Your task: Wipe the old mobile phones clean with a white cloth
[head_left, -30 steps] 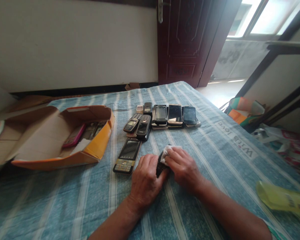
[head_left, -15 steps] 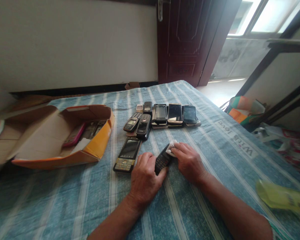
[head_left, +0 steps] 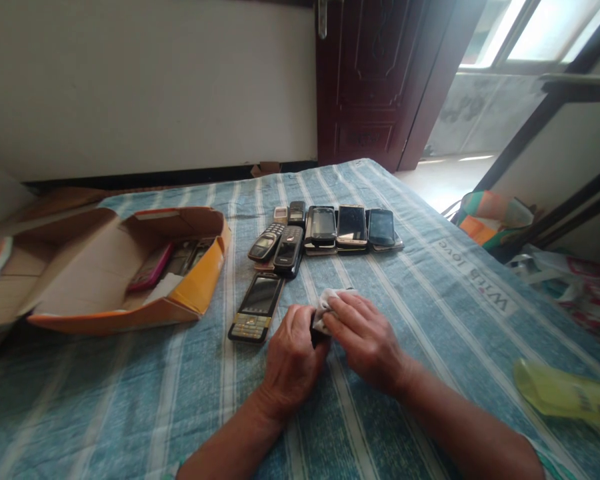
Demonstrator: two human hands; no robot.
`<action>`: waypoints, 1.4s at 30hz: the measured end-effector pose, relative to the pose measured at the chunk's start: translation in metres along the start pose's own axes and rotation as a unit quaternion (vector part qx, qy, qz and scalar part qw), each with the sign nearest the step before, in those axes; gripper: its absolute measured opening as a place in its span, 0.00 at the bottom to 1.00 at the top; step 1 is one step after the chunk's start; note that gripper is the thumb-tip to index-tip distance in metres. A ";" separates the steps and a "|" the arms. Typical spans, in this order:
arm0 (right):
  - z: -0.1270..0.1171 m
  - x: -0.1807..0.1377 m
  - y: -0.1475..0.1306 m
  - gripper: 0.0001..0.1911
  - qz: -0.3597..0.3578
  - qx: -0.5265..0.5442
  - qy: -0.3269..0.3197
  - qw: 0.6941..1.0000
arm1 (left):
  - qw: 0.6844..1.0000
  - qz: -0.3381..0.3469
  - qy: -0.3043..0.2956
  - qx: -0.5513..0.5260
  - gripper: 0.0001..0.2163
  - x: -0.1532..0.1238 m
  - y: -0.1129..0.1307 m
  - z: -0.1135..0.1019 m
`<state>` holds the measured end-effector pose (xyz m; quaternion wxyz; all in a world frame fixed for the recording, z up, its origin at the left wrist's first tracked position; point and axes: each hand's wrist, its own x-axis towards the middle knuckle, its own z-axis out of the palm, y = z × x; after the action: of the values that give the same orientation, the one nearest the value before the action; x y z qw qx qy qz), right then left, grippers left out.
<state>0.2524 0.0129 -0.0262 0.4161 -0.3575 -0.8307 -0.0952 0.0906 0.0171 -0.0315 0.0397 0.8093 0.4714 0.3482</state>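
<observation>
From my seat, wiping looks midway: the left hand (head_left: 293,355) curls round a dark phone (head_left: 319,338), the right hand (head_left: 373,338) presses a bunched white cloth (head_left: 325,311) over it. Grouped phones (head_left: 323,225) lie at twelve o'clock, wiped or not I can't tell; a gold-keyed phone (head_left: 253,325) crowds ten, before the cardboard box (head_left: 203,288).

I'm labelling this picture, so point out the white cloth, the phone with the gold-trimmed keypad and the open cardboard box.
White cloth (head_left: 324,304): head view, its part beside the fingers.
Phone (head_left: 261,296): head view, its screen.
Open cardboard box (head_left: 210,272): head view, its yellow outer wall.
</observation>
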 end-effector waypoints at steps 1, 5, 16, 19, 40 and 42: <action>0.000 0.001 -0.001 0.12 -0.001 -0.004 -0.005 1.000 | 1.000 0.001 0.001 -0.002 0.05 0.000 0.000 0.000; -0.003 0.002 0.009 0.13 0.044 -0.045 -0.002 0.998 | 1.000 -0.008 -0.014 -0.002 0.07 -0.001 -0.001 0.000; -0.005 0.002 0.005 0.13 0.044 -0.041 0.000 0.998 | 0.998 -0.026 -0.035 -0.052 0.07 -0.003 -0.002 -0.003; -0.002 0.002 -0.006 0.12 0.018 -0.019 -0.005 1.000 | 0.997 -0.023 -0.018 -0.071 0.10 -0.004 -0.003 -0.001; 0.000 0.007 -0.020 0.11 0.003 -0.032 -0.051 0.998 | 0.999 0.031 0.033 -0.024 0.32 -0.010 -0.008 0.004; -0.001 0.007 -0.016 0.12 0.022 -0.045 -0.055 0.997 | 0.999 0.019 0.029 -0.025 0.33 -0.009 -0.008 0.004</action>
<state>0.2393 0.0044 -0.0179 0.3556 -0.3985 -0.8390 -0.1038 0.0843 0.0149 -0.0421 0.0398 0.8061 0.4484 0.3841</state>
